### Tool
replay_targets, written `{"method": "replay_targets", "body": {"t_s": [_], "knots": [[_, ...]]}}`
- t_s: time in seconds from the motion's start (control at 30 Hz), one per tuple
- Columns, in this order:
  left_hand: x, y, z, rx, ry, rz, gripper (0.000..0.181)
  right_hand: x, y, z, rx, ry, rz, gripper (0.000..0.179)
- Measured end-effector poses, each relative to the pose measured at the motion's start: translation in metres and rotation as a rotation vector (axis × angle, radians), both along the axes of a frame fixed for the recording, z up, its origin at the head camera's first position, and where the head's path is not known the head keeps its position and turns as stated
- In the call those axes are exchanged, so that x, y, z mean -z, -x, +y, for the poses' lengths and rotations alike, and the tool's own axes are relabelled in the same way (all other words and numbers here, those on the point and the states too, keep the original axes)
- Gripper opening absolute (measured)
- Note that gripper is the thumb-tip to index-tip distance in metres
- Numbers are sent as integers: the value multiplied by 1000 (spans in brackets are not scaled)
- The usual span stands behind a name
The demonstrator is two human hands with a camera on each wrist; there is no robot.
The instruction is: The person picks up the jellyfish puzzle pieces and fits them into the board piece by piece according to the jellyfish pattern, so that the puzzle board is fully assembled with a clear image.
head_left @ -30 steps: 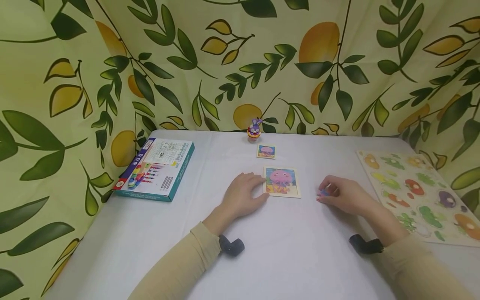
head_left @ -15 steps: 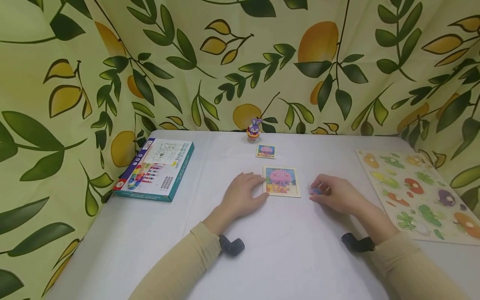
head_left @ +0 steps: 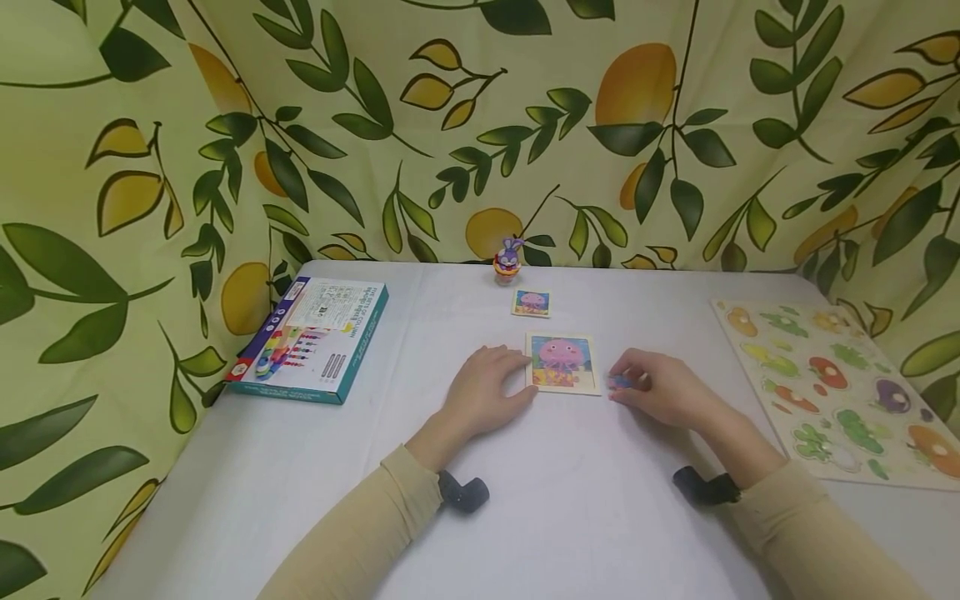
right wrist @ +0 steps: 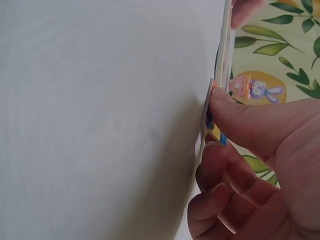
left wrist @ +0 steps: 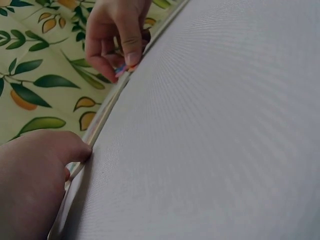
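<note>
A square jigsaw puzzle with a pink jellyfish picture (head_left: 561, 357) lies in a pale frame at the middle of the table. My left hand (head_left: 487, 390) rests at its left side, thumb and fingers touching the frame's edge. Just off the right edge, my right hand (head_left: 663, 387) pinches a small puzzle piece (head_left: 619, 382) between thumb and fingers. The right wrist view shows this piece (right wrist: 216, 131) tilted, with blue and yellow on it. Seen from the left wrist, the left thumb (left wrist: 77, 148) lies against the frame's side.
Behind the puzzle lies a small jellyfish picture card (head_left: 532, 302), with a purple rabbit figurine (head_left: 507, 260) further back. A boxed toy set (head_left: 311, 337) lies at the left. On the right is a vegetable puzzle board (head_left: 847, 392). A leaf-patterned curtain (head_left: 480, 125) hangs behind.
My right hand has moved left with the pinched puzzle piece, from some way off to close beside the puzzle frame. My left hand has stayed in place.
</note>
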State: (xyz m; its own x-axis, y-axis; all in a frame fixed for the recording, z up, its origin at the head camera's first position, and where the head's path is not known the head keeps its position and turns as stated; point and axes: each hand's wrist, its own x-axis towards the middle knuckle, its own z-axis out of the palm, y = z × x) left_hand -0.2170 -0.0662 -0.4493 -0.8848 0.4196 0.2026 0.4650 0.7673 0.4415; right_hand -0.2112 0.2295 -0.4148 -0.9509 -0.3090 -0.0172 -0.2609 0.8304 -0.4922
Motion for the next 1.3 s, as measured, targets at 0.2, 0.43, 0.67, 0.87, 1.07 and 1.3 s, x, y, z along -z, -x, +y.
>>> {"method": "replay_targets", "body": {"t_s": [0.2, 0.43, 0.67, 0.87, 1.07, 1.3], "knots": [[1, 1, 0, -2, -2, 2, 49, -1, 0, -4, 14, 0, -9, 25], [4, 1, 1, 0, 4, -8, 49, 3, -2, 0, 32, 36, -9, 28], [4, 0, 2, -3, 7, -1, 49, 2, -3, -1, 71, 115, -62, 30], [5, 1, 1, 3, 0, 12, 48, 2, -2, -5, 92, 173, -114, 27], [6, 2, 1, 0, 9, 15, 49, 2, 2, -10, 78, 176, -105, 27], [4, 2, 0, 0, 14, 20, 48, 2, 5, -15, 60, 154, -115, 30]]}}
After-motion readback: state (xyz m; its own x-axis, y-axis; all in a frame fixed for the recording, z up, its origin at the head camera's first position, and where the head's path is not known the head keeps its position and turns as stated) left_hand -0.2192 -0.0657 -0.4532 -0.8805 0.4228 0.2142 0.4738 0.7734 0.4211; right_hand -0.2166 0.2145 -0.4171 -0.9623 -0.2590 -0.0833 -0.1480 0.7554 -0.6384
